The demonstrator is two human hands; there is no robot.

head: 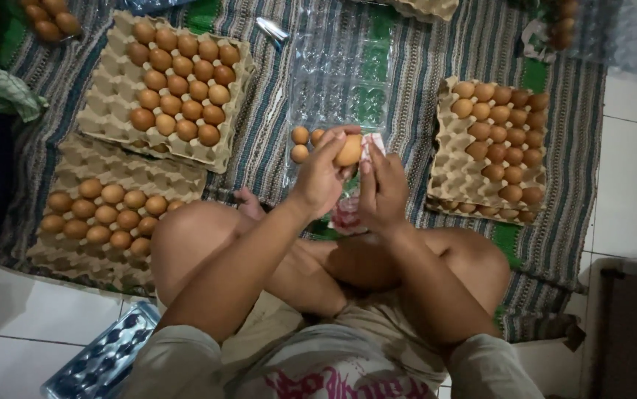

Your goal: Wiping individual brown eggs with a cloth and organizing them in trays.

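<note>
A brown egg (349, 150), smooth and oval, sat pinched in the left hand (322, 177) at the centre of the view. The right hand (382, 191) pressed a small white cloth (372, 143) against it at 3 o'clock. Three loose eggs (305, 142) lay in a clear ribbed plastic tray (341, 70) at 12 o'clock. Dimpled pulp cartons (111, 96) of eggs lay at 10 and 2 o'clock on a striped woven mat (422, 59) over white floor tiles (632, 185).

Person, seated: pale grey short-sleeved shirt (348, 369) with pink printed lettering on the chest; light khaki shorts (348, 325); forearms, hands and legs bare; no jewellery visible.
</note>
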